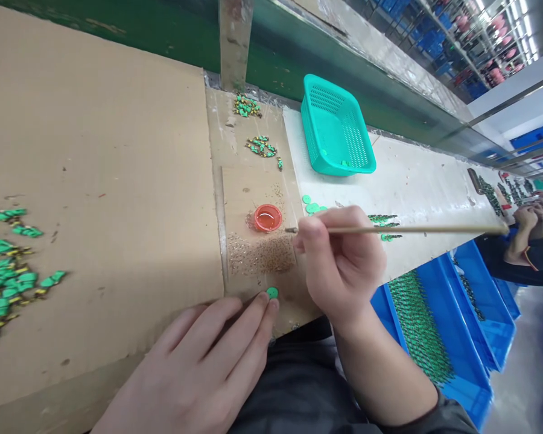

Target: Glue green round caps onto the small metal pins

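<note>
My left hand (217, 355) rests low over the table with its fingers reaching forward and its thumb hidden. Its index and middle fingertips close together on the edge of a small round green button (272, 293) lying on the board. In my right hand (339, 259) a thin brush-like stick (389, 229) is pinched between thumb and fingers, roughly level. The dark tip points left, just beside a small red cup (267, 218) holding some liquid. Brownish drips and specks cover the cardboard (257, 256) around the cup. More green buttons (312, 208) lie behind my right hand.
A turquoise basket (339, 129) with a few green pieces stands at the back. Small green-and-black pieces lie in piles at left (4, 277) and at the back. Blue bins (466, 367) adjoin the table's right side. A co-worker (520, 241) sits further right.
</note>
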Demonstrator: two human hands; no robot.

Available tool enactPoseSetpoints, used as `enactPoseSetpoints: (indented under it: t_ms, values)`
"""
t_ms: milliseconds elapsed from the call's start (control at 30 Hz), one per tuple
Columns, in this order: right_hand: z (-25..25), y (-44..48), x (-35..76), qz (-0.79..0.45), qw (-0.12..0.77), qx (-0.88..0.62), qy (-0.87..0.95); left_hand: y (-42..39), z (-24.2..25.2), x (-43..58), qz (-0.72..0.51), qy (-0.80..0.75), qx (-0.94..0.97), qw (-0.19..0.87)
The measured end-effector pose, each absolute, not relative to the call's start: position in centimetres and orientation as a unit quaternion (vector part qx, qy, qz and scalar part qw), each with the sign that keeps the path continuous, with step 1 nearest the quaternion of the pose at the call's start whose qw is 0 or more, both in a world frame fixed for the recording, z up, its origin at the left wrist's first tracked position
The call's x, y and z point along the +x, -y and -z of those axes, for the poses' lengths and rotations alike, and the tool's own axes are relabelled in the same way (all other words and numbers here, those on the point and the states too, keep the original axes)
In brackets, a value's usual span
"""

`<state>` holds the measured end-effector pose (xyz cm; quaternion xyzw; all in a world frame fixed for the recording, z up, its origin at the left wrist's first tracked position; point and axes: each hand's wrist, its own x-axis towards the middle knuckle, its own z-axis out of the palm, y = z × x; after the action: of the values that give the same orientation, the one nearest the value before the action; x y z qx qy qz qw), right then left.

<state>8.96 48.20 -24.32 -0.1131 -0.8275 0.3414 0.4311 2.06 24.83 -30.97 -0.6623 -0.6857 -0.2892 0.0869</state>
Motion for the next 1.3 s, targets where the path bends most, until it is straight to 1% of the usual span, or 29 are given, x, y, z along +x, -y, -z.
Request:
enactPoseSetpoints:
  t_ms: [133, 333, 567, 933, 1000, 1133, 1167, 1300]
  values:
    - [25.3, -45.9, 12.4, -0.368, 0.411, -0.086, 0.83, -25.4, 30.1, 2.0, 0.288, 0.686, -0.662, 0.088]
    - [26.9, -44.4, 13.9, -0.356, 0.406, -0.064, 0.839, -25.5, 29.9, 2.1, 0.298, 0.689, -0.655, 0.088]
    - [26.6, -44.6, 13.7, -0.357, 0.368, -0.065, 0.856, -25.5, 29.9, 2.1, 0.296, 0.692, -0.653, 0.089]
    - [26.5, -44.5, 13.9, -0.343, 0.353, -0.068, 0.868, -25.1, 30.3, 2.4, 0.305, 0.7, -0.641, 0.076]
    - [26.6, -44.5, 13.8, -0.338, 0.36, -0.065, 0.867, -25.0, 30.3, 2.4, 0.303, 0.7, -0.642, 0.077]
    - [26.9, -44.5, 14.0, -0.339, 0.425, -0.079, 0.836, -25.0, 30.3, 2.3, 0.29, 0.697, -0.651, 0.077]
    - [26.9, -44.6, 14.1, -0.342, 0.429, -0.086, 0.832, -25.0, 30.4, 2.3, 0.288, 0.697, -0.652, 0.076]
    - [26.9, -44.7, 14.5, -0.362, 0.386, -0.092, 0.843, -24.9, 30.6, 2.2, 0.287, 0.7, -0.647, 0.088]
